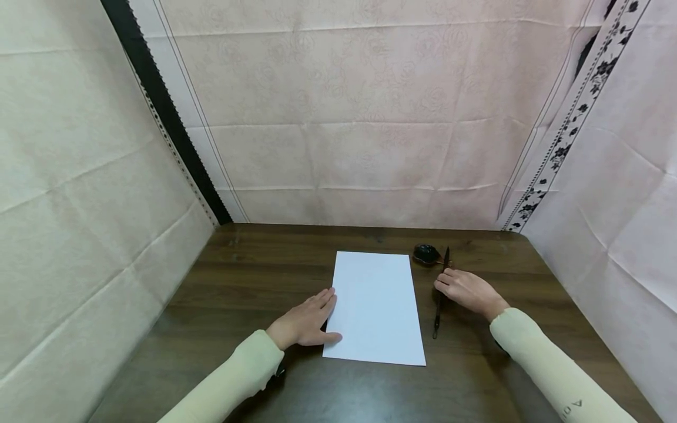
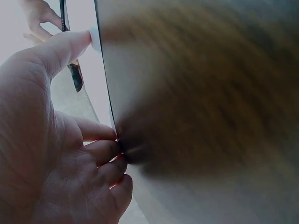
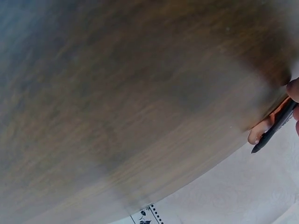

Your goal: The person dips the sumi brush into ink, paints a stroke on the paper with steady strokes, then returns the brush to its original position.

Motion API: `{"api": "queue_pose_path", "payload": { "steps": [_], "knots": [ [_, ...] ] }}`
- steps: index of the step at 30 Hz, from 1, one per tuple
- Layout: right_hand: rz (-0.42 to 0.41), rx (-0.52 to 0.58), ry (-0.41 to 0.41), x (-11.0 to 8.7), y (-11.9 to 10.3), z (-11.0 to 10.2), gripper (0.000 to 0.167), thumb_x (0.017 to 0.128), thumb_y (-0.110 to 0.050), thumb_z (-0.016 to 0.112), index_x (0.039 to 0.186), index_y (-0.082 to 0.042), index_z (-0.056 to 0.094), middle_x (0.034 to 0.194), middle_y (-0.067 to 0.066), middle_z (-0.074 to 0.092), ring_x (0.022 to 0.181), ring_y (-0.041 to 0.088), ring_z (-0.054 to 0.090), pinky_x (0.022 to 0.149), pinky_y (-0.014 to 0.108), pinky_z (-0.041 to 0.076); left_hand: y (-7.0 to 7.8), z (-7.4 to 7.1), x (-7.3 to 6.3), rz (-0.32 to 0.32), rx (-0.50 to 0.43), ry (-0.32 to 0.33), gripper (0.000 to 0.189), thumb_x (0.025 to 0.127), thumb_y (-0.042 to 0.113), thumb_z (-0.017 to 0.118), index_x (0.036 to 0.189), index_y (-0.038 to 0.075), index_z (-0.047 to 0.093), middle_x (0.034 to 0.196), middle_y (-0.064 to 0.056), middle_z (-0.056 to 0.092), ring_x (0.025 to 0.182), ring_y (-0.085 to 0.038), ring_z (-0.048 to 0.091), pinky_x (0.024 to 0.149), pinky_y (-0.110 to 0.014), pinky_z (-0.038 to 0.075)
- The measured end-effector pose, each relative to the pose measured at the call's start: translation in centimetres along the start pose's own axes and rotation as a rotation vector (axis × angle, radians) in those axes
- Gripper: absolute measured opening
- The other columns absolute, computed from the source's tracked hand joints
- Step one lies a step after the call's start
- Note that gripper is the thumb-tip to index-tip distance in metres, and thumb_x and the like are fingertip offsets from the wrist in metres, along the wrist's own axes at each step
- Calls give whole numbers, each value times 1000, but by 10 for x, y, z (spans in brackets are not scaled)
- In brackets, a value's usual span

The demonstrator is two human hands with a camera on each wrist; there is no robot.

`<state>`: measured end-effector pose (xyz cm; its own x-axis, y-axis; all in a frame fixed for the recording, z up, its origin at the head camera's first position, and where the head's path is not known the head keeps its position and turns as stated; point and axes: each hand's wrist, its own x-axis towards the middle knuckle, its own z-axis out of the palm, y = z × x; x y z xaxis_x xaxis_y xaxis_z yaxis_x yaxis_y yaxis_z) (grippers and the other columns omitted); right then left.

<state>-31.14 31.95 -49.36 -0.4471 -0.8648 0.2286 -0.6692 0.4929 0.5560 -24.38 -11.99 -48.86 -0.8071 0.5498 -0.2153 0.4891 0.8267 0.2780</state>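
Observation:
A blank white sheet of paper (image 1: pixel 378 308) lies on the table in the head view. My left hand (image 1: pixel 304 322) rests at its left edge, fingers extended, with the thumb and fingertips touching the paper. To the right of the sheet, my right hand (image 1: pixel 468 291) holds a dark calligraphy brush (image 1: pixel 437 320) by its shaft. Its pointed dark tip faces the far side, and a small loop sits at the near end. In the right wrist view the brush tip (image 3: pixel 264 142) shows past the fingers, which are mostly out of frame.
Just beyond the right hand sits a small glossy black dish (image 1: pixel 425 254) with a brown part on its right. The brown wooden table (image 1: pixel 254 270) is bounded by pale cloth (image 1: pixel 338 147) at the back and on both sides.

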Motion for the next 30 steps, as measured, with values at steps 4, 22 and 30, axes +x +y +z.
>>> {"api": "queue_pose_path", "payload": {
  "steps": [4, 22, 30],
  "knots": [
    [-22, -3, 10, 1, 0, -1, 33, 76, 4, 88, 105, -7, 77, 103, 7, 76, 97, 22, 71, 84, 34, 64, 0, 1, 0, 0, 1, 0, 97, 98, 61, 63, 166, 2, 27, 178, -13, 20, 166, -29, 20, 133, -48, 27],
    [-102, -37, 24, -1, 4, -3, 34, 74, 3, 89, 104, -7, 76, 105, 6, 78, 98, 22, 72, 86, 35, 64, 3, -1, 0, -7, 19, -14, 97, 98, 62, 62, 167, 3, 27, 178, -12, 20, 166, -28, 21, 133, -47, 27],
    [-126, -42, 80, 3, 10, -9, 38, 70, 4, 90, 103, -6, 75, 104, 6, 78, 96, 22, 73, 83, 35, 64, 1, -2, 0, -11, 13, -14, 97, 98, 62, 63, 167, 3, 27, 178, -12, 19, 166, -28, 20, 133, -47, 27]
  ]
}}
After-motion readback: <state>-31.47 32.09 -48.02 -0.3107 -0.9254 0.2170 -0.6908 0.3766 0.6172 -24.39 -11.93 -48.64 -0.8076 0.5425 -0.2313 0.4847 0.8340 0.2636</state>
